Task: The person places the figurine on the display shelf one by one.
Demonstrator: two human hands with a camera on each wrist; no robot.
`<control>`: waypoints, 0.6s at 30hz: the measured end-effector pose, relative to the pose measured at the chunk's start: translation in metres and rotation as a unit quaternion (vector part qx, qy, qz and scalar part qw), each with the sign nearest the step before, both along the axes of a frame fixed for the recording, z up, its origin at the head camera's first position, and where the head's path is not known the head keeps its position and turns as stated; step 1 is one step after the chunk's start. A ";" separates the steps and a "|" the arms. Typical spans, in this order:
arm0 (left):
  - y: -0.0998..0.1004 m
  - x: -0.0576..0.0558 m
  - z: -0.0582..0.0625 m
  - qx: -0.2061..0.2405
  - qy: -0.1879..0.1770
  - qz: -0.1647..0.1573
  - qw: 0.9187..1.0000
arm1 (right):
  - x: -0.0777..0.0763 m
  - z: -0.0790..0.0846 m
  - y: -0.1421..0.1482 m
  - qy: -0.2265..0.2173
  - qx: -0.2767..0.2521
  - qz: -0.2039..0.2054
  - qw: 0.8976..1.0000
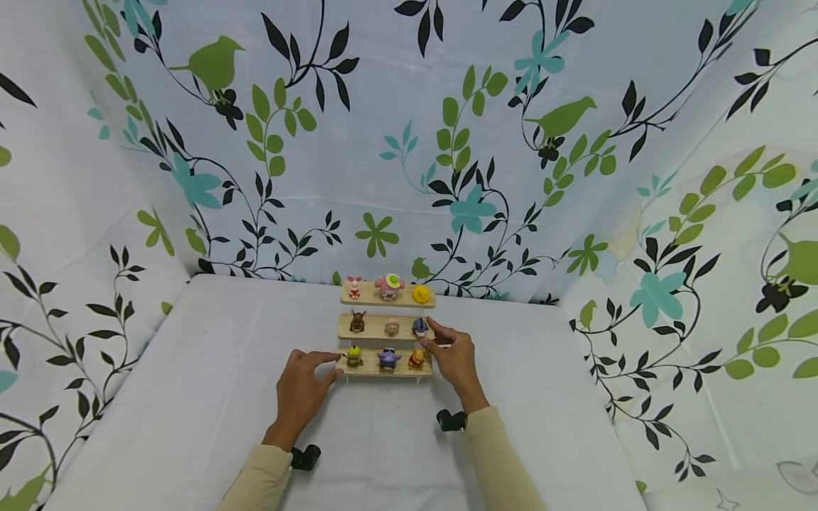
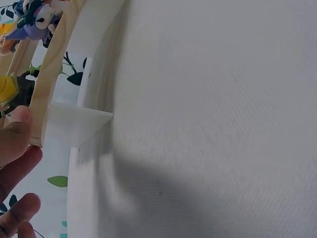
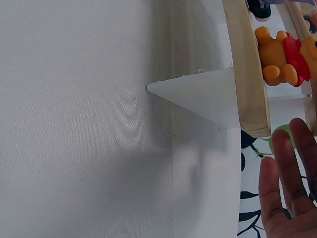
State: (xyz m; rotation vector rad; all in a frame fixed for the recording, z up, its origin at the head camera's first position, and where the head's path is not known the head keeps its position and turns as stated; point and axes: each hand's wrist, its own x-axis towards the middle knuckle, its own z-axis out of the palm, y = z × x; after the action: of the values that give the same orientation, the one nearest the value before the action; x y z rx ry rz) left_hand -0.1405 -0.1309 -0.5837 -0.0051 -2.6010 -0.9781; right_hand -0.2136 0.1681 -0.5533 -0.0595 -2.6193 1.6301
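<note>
A three-tier wooden display shelf (image 1: 386, 370) with clear supports stands on the white table, small toy figurines along each tier. At the left end of the lowest tier, my left hand (image 1: 300, 390) pinches the board, thumb on top and a finger beneath in the left wrist view, beside a yellow-green figurine (image 1: 354, 356). My right hand (image 1: 455, 358) has thumb and index finger around a blue-grey figurine (image 1: 419, 326) on the middle tier's right end. Its other fingers extend past the board in the right wrist view, which does not show the pinch. Below sits a yellow bear figurine (image 3: 277, 54) in red.
A purple figurine (image 1: 388, 359) stands mid lowest tier. Brown (image 1: 357, 321) and beige (image 1: 392, 327) figurines share the middle tier. On top are a pink figurine (image 1: 354, 287), a larger pink figurine (image 1: 388, 289) and a yellow duck (image 1: 420, 293). Leaf-patterned cloth (image 1: 371, 142) hangs behind.
</note>
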 end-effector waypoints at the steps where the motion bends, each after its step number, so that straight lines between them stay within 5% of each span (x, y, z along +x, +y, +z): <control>1: 0.000 -0.001 0.000 -0.001 0.001 0.000 1.000 | -0.001 0.000 0.000 -0.001 0.003 0.000 1.000; 12: -0.004 -0.005 -0.002 -0.018 0.005 -0.005 1.000 | -0.005 -0.001 -0.003 0.000 0.027 0.003 1.000; 18: -0.013 -0.003 0.011 -0.037 0.029 -0.012 0.999 | 0.005 0.001 0.005 -0.002 0.062 0.034 0.997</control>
State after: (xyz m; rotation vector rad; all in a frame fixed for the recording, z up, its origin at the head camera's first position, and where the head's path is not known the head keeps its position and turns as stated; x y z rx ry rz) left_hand -0.1439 -0.1439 -0.5724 -0.0839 -2.5880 -0.8749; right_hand -0.2084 0.1734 -0.5528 0.0325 -2.7488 1.4824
